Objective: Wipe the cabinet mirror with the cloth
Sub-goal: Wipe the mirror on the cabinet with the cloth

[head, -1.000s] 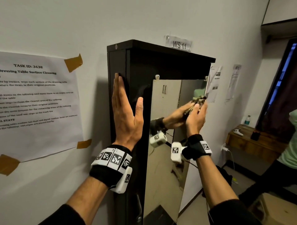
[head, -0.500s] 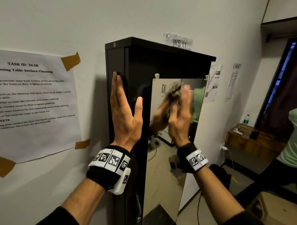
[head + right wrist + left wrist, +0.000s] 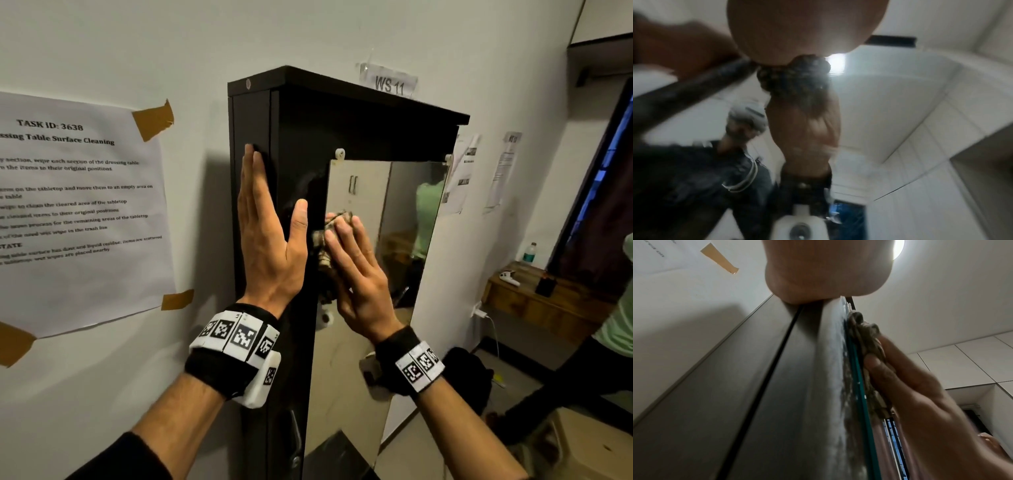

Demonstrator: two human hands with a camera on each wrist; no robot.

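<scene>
A tall black cabinet (image 3: 342, 130) stands against the wall with a mirror (image 3: 407, 219) fixed to its front. My left hand (image 3: 267, 226) lies flat on the cabinet's left front corner, fingers straight and pointing up. My right hand (image 3: 352, 260) presses a crumpled brown patterned cloth (image 3: 322, 240) against the mirror's left edge, its fingers laid fairly straight over it. The left wrist view shows the cloth (image 3: 869, 340) squeezed between the right hand (image 3: 910, 386) and the glass edge (image 3: 857, 386). The right wrist view is blurred, with the bunched cloth (image 3: 795, 78) below the palm.
A taped task sheet (image 3: 75, 205) hangs on the wall to the left. A wooden shelf (image 3: 548, 305) at the right carries a bottle (image 3: 530, 251) and small items. Another person (image 3: 616, 329) stands at the right edge. A black bag (image 3: 469, 377) lies on the floor.
My right hand carried the cloth from the mirror's upper right across to its left edge and a little lower. The left hand stayed flat on the cabinet.
</scene>
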